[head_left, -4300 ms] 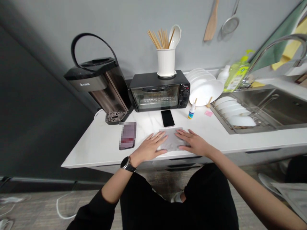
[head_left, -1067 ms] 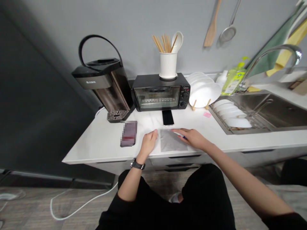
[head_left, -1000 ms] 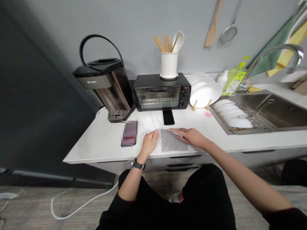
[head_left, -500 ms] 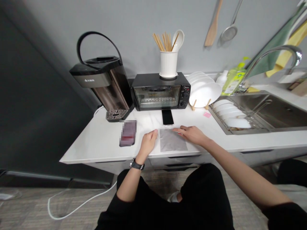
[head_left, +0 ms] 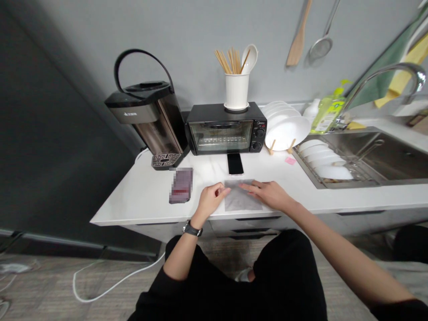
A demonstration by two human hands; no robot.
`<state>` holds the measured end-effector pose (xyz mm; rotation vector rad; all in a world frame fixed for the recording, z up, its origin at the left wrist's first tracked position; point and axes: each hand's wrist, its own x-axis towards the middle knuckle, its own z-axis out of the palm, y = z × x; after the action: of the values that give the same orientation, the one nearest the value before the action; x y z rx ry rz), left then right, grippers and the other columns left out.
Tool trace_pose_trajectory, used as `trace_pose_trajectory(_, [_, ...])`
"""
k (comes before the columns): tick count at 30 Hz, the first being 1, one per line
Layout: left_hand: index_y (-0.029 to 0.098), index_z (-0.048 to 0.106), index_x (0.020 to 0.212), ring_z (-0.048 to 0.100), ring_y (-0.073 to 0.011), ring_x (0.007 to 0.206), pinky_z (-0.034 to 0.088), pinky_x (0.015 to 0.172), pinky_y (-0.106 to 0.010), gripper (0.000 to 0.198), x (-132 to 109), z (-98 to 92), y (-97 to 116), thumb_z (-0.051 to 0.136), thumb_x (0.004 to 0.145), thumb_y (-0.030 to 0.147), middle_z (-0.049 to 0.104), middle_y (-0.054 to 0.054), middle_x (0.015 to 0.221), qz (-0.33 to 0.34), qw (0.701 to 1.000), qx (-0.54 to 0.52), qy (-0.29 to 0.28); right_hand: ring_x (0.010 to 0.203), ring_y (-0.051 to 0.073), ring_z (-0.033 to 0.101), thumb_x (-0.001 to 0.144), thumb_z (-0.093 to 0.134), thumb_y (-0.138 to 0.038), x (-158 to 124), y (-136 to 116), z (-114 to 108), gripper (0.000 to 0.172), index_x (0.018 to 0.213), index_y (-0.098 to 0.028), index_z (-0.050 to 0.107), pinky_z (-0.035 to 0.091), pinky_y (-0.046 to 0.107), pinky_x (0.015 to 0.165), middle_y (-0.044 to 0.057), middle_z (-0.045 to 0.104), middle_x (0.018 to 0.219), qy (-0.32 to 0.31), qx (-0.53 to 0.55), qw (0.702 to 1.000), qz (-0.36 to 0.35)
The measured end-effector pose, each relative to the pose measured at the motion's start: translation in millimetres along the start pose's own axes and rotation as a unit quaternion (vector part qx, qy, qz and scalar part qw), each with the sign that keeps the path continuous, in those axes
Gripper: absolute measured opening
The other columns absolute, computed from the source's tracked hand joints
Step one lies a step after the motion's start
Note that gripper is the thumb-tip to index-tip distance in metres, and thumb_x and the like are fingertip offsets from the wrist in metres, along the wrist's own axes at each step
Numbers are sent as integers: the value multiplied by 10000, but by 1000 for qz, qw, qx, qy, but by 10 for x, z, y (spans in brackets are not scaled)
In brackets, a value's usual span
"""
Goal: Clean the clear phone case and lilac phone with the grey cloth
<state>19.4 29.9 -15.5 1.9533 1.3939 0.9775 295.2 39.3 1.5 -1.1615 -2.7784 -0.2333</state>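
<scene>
A thin grey square cloth lies flat near the counter's front edge, slightly wrinkled. At its left edge is my left hand, fingers curled in and thumb reaching over the cloth's border; whether anything is pinched there is hidden. My right hand rests over the cloth's upper right part, index finger stretched out along its surface and the other fingers partly bent. Just behind the cloth lies a phone with a dark screen. To the left of my left hand is a purple, pixel-blurred flat item.
A water dispenser stands at the left, beside a toaster oven topped by a white utensil holder. White plates stand in a rack next to the sink. A pink note lies before the plates.
My left hand has shifted right onto the cloth's left edge, its fingers more curled. My right hand has slid slightly, its index finger still on the cloth. The camera view has shifted a little.
</scene>
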Motion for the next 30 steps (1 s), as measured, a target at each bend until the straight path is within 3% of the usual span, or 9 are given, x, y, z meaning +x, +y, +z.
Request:
trace_pose_trajectory(5, [192,530,651,399,-103,581,254,598,-254,492,-114,89,312,738,884,573,475,71,578,80,989,62,-104,692,151,644,1142,339,-391,-175,-270,-29,493,1634,-358,358,359,251,577,39,720,1006,40,44,993,-98])
trace_pose_trajectory(9, [194,495,591,412,-122,560,223,587,-284,561,-102,159,549,705,905,608,502,41,552,117,971,145,-150,722,151,665,1147,304,-377,-299,-395,11,460,1579,-321,452,427,254,642,42,715,997,46,134,985,-96])
trace_pose_trajectory(13, [241,691,891,599,-171,697,371,637,-274,372,-61,190,651,719,901,612,698,2,789,121,974,124,-144,830,194,713,1120,392,-422,-400,-321,85,402,1464,-298,558,504,291,750,86,745,1134,50,233,971,-39])
trace_pose_trajectory(16, [266,662,1248,676,-223,989,513,879,-330,340,-60,210,559,623,1006,502,736,-47,1126,121,982,122,-73,980,237,712,1088,454,-418,-390,-50,179,394,1452,-283,519,532,352,877,118,705,1276,153,297,940,75])
trace_pose_trajectory(18, [259,621,1364,601,-274,1263,471,1101,-424,369,-74,233,431,561,1047,437,664,-87,1373,138,974,175,-42,1054,252,680,1059,482,-400,-311,230,268,515,1543,-263,371,526,399,950,135,659,1302,235,334,901,149])
trace_pose_trajectory(20, [244,567,1460,486,-307,1426,391,1220,-494,460,-96,264,298,564,1044,440,556,-106,1541,150,962,220,-60,1020,247,658,1022,477,-353,-170,552,374,684,1616,-218,167,527,428,958,121,646,1197,279,371,869,170])
trace_pose_trajectory(22, [245,533,1506,438,-313,1478,362,1255,-523,506,-122,299,200,545,1050,464,506,-105,1597,152,954,243,-83,967,247,648,958,522,-331,16,867,482,791,1616,-170,112,529,440,940,106,642,1110,301,383,853,186])
trace_pose_trajectory(26, [273,462,1560,366,-296,1539,337,1282,-527,541,-167,336,139,504,1063,482,456,-93,1635,155,958,230,-73,962,258,658,886,579,-386,349,1325,628,768,1550,-175,256,540,439,902,108,641,1110,341,380,811,284])
trace_pose_trajectory(30, [247,389,1582,381,-264,1531,339,1280,-471,564,-96,277,133,453,1078,492,429,-115,1635,124,976,178,-31,1149,312,611,855,657,-496,328,1378,660,859,1547,-179,259,505,495,993,174,579,1298,376,347,789,339])
